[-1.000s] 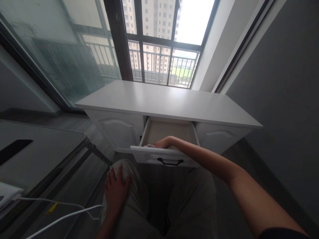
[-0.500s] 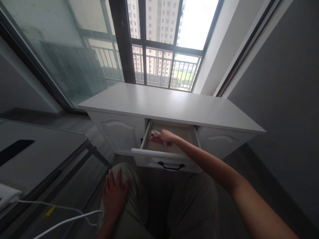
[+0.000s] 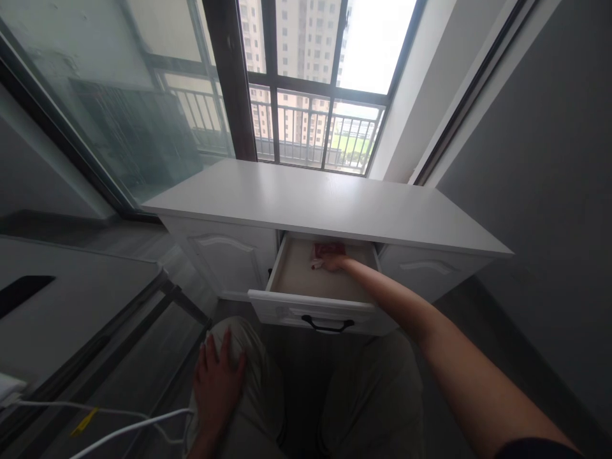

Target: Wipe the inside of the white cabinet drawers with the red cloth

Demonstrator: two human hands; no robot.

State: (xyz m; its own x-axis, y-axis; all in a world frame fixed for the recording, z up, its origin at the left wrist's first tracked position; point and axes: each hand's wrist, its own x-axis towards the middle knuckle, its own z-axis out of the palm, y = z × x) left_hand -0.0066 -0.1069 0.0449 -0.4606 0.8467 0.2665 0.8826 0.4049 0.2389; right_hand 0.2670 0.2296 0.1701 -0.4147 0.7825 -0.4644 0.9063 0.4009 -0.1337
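Observation:
My right hand [image 3: 331,260] reaches down into a pulled-out white drawer [image 3: 287,294], closed on a red and white cloth [image 3: 329,248]. The cloth lies against the drawer's bottom toward the back, partly hidden by the fingers. A black handle [image 3: 327,325] is fixed to the drawer's front. My left hand [image 3: 218,376] rests on my left knee with its fingers spread, holding nothing.
The white cabinet [image 3: 325,197] with its flat top stands before a window. At left is a grey-topped table [image 3: 90,274] with a dark flat object [image 3: 26,290] on it. White cables [image 3: 129,428], one with a yellow tag [image 3: 85,422], hang beside my left leg.
My right hand has moved with the cloth from the front left of the drawer toward its back and right. The left hand stays on the knee.

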